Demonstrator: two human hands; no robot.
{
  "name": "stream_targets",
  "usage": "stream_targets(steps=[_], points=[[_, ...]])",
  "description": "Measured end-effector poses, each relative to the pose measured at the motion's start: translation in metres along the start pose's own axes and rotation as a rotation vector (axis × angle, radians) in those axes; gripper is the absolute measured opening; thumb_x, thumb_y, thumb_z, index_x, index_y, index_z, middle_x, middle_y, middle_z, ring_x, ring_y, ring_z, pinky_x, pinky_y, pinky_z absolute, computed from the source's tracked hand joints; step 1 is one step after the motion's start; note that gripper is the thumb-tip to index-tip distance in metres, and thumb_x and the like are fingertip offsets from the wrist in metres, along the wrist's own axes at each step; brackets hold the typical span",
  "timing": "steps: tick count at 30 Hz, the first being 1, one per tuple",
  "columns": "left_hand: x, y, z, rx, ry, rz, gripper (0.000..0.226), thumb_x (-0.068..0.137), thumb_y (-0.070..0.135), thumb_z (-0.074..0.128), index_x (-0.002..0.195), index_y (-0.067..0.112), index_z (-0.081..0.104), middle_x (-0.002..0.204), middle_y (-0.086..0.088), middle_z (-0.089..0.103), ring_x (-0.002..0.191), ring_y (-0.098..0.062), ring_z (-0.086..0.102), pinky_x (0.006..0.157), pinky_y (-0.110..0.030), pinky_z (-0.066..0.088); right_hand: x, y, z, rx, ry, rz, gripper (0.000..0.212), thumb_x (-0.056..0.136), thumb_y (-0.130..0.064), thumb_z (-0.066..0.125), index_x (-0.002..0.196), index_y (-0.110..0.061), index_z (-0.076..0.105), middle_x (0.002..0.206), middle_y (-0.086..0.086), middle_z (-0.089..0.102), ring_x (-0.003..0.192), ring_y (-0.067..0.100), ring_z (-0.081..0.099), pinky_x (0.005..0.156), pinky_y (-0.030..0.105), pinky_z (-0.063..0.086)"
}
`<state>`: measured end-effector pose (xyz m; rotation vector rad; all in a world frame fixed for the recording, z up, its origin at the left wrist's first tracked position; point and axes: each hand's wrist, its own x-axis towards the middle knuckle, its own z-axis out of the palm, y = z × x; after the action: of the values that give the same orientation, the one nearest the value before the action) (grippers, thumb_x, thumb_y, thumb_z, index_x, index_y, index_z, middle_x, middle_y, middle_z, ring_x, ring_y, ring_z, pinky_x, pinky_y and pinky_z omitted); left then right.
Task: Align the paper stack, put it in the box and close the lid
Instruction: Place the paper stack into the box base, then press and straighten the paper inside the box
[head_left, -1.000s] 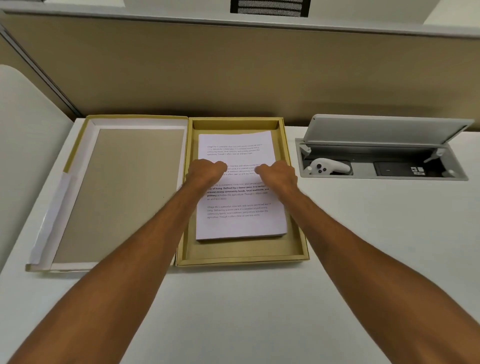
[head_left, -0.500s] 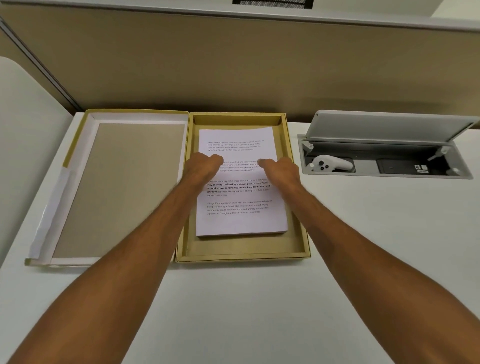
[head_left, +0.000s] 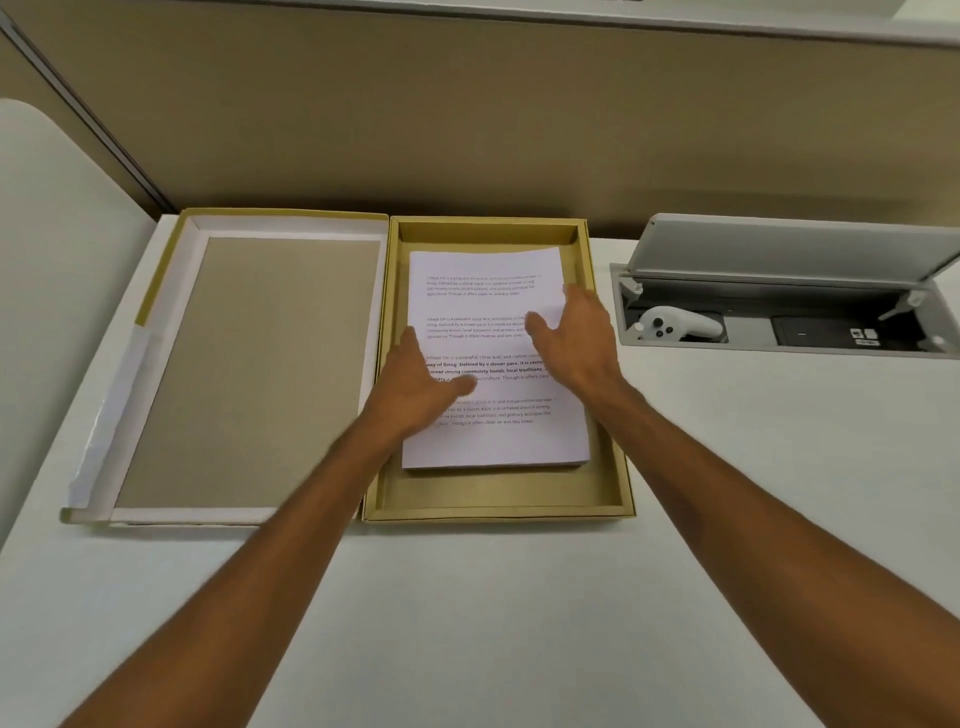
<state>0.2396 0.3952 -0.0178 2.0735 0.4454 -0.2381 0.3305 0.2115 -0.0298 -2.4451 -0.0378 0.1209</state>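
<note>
The paper stack (head_left: 493, 364), white sheets with printed paragraphs on top, lies flat inside the open cardboard box (head_left: 498, 499), set toward the box's far-left part so a strip of bare box floor shows along the near side and the right. The stack's far right corner curls up slightly. The left hand (head_left: 415, 387) rests on the stack's left edge, fingers together and extended, thumb spread out across the printed text; it grips nothing. The right hand (head_left: 576, 338) lies over the stack's right edge, fingers loosely spread and pointing away, thumb on the page; it too is flat rather than clamped on anything. Whether its fingertips touch the box wall cannot be told.

The lid (head_left: 249, 364) lies open and inside-up just beside the box on the left, its white inner rim showing and a torn strip of white along its left side. Both sit on a white desk (head_left: 493, 623) against a tan partition (head_left: 467, 114). To the right, well apart from the box, a desk cable hatch (head_left: 779, 249) stands propped open, with a white controller (head_left: 675, 325) lying in its recess.
</note>
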Motion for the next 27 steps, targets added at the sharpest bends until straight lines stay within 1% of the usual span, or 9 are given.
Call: stream_targets(steps=[2,4,5,7,10,13,16,22,27], points=[[-0.019,-0.009,0.007,0.058,-0.021,0.005,0.099,0.068,0.035,0.09,0.146,0.021,0.032,0.143,-0.002,0.052,0.124,-0.014,0.053,0.089,-0.025,0.052,0.012,-0.005,0.0,-0.069,-0.004,-0.147,0.054,0.096,-0.037,0.06,0.14,-0.008,0.048,0.144,0.012,0.05,0.128,0.028,0.05,0.102,0.037,0.043],[-0.035,-0.016,0.013,0.184,-0.073,-0.043,0.128,0.059,0.044,0.092,0.156,0.025,0.011,0.152,-0.005,0.038,0.137,-0.023,0.042,0.107,-0.044,0.046,0.033,-0.014,0.001,-0.142,-0.032,-0.241,0.052,0.098,-0.035,0.059,0.139,-0.005,0.05,0.144,0.014,0.05,0.13,0.029,0.048,0.105,0.039,0.042],[-0.04,-0.02,0.016,0.256,-0.098,-0.061,0.139,0.056,0.047,0.092,0.158,0.027,-0.001,0.154,-0.007,0.031,0.139,-0.026,0.037,0.109,-0.047,0.043,0.046,-0.019,0.002,-0.186,-0.048,-0.276,0.051,0.098,-0.035,0.058,0.138,-0.004,0.051,0.143,0.014,0.051,0.129,0.029,0.049,0.105,0.041,0.042],[-0.045,-0.025,0.022,0.367,-0.127,-0.077,0.149,0.057,0.046,0.092,0.155,0.033,-0.02,0.152,-0.008,0.024,0.138,-0.027,0.033,0.108,-0.044,0.043,0.071,-0.029,0.006,-0.283,-0.098,-0.324,0.051,0.099,-0.038,0.056,0.136,-0.004,0.053,0.142,0.014,0.052,0.13,0.029,0.048,0.104,0.042,0.041],[-0.046,-0.03,0.029,0.445,-0.116,-0.047,0.149,0.063,0.034,0.091,0.151,0.035,-0.03,0.145,-0.011,0.023,0.13,-0.024,0.036,0.098,-0.037,0.047,0.102,-0.041,0.018,-0.416,-0.204,-0.342,0.057,0.099,-0.048,0.051,0.134,-0.004,0.055,0.146,0.015,0.05,0.132,0.031,0.047,0.106,0.045,0.04],[-0.042,-0.034,0.032,0.5,-0.071,-0.014,0.143,0.071,0.03,0.086,0.148,0.033,-0.035,0.138,-0.013,0.028,0.124,-0.022,0.036,0.093,-0.035,0.049,0.123,-0.045,0.03,-0.464,-0.253,-0.344,0.055,0.098,-0.056,0.047,0.111,-0.006,0.065,0.13,0.015,0.061,0.107,0.027,0.057,0.089,0.043,0.047],[-0.039,-0.035,0.034,0.532,-0.038,-0.001,0.139,0.077,0.033,0.082,0.144,0.031,-0.039,0.132,-0.012,0.033,0.121,-0.021,0.035,0.091,-0.033,0.047,0.132,-0.042,0.041,-0.502,-0.244,-0.374,0.053,0.098,-0.057,0.045,0.096,-0.007,0.065,0.111,0.013,0.066,0.087,0.02,0.053,0.076,0.039,0.045],[-0.036,-0.037,0.033,0.548,0.001,0.002,0.14,0.076,0.035,0.083,0.147,0.026,-0.037,0.13,-0.01,0.04,0.12,-0.019,0.04,0.088,-0.031,0.048,0.134,-0.035,0.048,-0.589,-0.226,-0.452,0.049,0.101,-0.046,0.042,0.108,-0.004,0.065,0.12,0.015,0.063,0.105,0.029,0.058,0.088,0.045,0.045],[-0.034,-0.035,0.032,0.539,0.005,-0.005,0.142,0.075,0.038,0.084,0.146,0.026,-0.039,0.133,-0.011,0.039,0.12,-0.019,0.04,0.09,-0.031,0.048,0.136,-0.033,0.049,-0.608,-0.241,-0.46,0.048,0.1,-0.047,0.041,0.11,-0.006,0.065,0.122,0.014,0.062,0.11,0.029,0.056,0.095,0.047,0.04]])
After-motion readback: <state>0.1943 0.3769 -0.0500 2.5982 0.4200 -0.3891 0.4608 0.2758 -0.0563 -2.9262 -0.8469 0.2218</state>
